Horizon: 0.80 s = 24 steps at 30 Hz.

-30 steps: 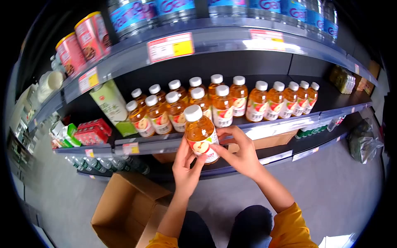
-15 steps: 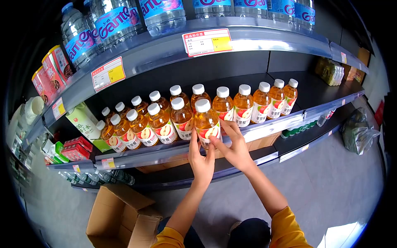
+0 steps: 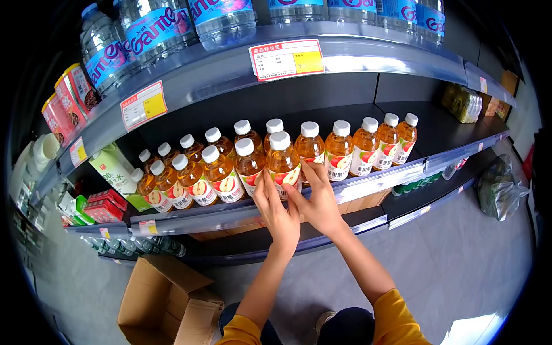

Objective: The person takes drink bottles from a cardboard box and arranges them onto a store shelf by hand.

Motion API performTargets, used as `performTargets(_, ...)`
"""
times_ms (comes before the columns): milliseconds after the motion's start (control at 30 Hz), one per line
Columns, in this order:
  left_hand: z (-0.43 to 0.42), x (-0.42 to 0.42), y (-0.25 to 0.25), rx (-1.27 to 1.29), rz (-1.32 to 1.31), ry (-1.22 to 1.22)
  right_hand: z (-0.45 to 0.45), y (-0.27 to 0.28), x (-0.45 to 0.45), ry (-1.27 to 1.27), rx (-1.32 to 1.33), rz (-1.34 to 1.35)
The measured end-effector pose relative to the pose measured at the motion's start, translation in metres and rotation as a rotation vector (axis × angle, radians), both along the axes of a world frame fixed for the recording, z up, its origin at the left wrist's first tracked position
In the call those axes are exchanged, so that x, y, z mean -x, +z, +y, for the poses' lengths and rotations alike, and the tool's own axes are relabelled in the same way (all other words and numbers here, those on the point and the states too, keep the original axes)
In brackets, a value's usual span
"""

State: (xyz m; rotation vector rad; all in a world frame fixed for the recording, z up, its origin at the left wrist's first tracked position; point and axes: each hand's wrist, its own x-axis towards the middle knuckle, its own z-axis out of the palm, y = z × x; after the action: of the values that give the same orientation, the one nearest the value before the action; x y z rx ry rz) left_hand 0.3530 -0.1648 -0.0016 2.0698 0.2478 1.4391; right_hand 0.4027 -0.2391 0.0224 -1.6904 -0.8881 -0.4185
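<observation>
An amber bottle with a white cap and an apple label point(image 3: 283, 161) stands upright at the front of the middle shelf, within the row of like bottles. My left hand point(image 3: 278, 214) is closed on its lower left side. From the right, my right hand point(image 3: 317, 198) grips the same bottle, its thumb on the label. To the left, two rows of matching bottles point(image 3: 221, 174) stand close together. More of them point(image 3: 339, 150) are lined up to the right. The bottle's base is hidden behind my fingers.
Large water bottles point(image 3: 155, 29) stand on the upper shelf point(image 3: 218, 63), above my hands. A green and white carton point(image 3: 118, 172) is left of the bottles. On the floor lie an open cardboard box point(image 3: 152, 299) and, at right, a plastic bag point(image 3: 499, 187).
The held bottle has moved from in front of the shelf into the front row, with both hands on it. The camera view has shifted, and the shelf appears closer.
</observation>
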Motion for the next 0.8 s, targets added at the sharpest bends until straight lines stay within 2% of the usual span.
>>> performTargets(267, 0.001, -0.009, 0.002, 0.008, -0.032, 0.038, 0.008, -0.002, -0.007, -0.067, 0.012, -0.057)
performTargets(333, 0.0, -0.01, 0.006, -0.052, 0.04, 0.104, 0.009, -0.003, -0.01, -0.085, 0.023, -0.079)
performTargets(467, -0.001, -0.009, 0.006, -0.077, 0.025, 0.096, 0.013, -0.003, -0.011, -0.087, -0.004, -0.098)
performTargets(567, -0.005, -0.003, 0.004, -0.107, 0.054, 0.054, 0.014, -0.002, -0.013, -0.067, -0.027, -0.08)
performTargets(633, -0.008, 0.001, 0.002, 0.009, 0.099, -0.07, 0.014, -0.001, -0.015, -0.064, -0.023, -0.079)
performTargets(800, -0.002, 0.001, -0.007, 0.059, 0.142, -0.165, 0.014, -0.002, -0.017, -0.084, 0.009, -0.123)
